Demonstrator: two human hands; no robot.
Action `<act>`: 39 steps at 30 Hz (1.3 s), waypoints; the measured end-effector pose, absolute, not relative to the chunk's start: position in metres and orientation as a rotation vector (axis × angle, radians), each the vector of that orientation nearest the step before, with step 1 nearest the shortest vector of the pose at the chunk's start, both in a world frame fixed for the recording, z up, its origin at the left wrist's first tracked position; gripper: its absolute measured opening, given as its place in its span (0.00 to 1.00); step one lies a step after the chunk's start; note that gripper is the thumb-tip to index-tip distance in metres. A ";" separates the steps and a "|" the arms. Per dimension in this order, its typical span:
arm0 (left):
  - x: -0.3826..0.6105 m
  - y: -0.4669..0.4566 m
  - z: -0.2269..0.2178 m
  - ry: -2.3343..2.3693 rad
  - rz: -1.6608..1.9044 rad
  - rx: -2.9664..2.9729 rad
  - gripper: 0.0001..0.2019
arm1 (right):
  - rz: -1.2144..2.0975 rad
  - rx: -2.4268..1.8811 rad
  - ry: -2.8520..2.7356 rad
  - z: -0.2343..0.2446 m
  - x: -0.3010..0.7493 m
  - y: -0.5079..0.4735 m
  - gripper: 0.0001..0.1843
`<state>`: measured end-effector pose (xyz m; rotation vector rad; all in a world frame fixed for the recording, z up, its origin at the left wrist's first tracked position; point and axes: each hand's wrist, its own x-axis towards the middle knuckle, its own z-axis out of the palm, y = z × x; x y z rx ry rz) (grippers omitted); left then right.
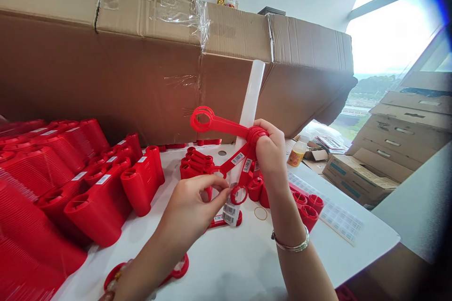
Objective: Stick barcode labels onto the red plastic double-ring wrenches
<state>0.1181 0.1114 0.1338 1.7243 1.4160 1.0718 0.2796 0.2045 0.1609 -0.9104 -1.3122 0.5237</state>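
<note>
My right hand [271,160] grips a bundle of red plastic ring-ended pieces [226,150] at its wound red neck [257,135]. One ring sticks out to the upper left, and another hangs low near a strip of white barcode labels [230,209]. My left hand [192,211] pinches the lower part of the red piece with thumb and fingertips, close to that ring. A thin rubber band [260,213] lies on the white table [226,263] just below my right wrist. Several similar red pieces [194,167] stand in a stack beyond my left hand.
Stacks of ribbed red plastic items [45,169] fill the left of the table. A sheet of barcode stickers [339,214] lies at the right. A long cardboard box [141,66] stands behind, with a white tube [251,99], a small bottle [298,150], and stacked cartons [388,150].
</note>
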 end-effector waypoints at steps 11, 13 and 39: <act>0.089 0.100 0.162 1.150 1.016 1.415 0.10 | 0.562 -0.956 -1.318 0.163 0.287 0.207 0.08; 0.082 0.097 0.165 1.137 1.112 1.417 0.11 | 0.561 -0.971 -1.371 0.163 0.284 0.204 0.08; 0.098 0.079 0.179 1.486 1.548 1.385 0.07 | 0.779 -0.885 -1.552 0.163 0.253 0.152 0.08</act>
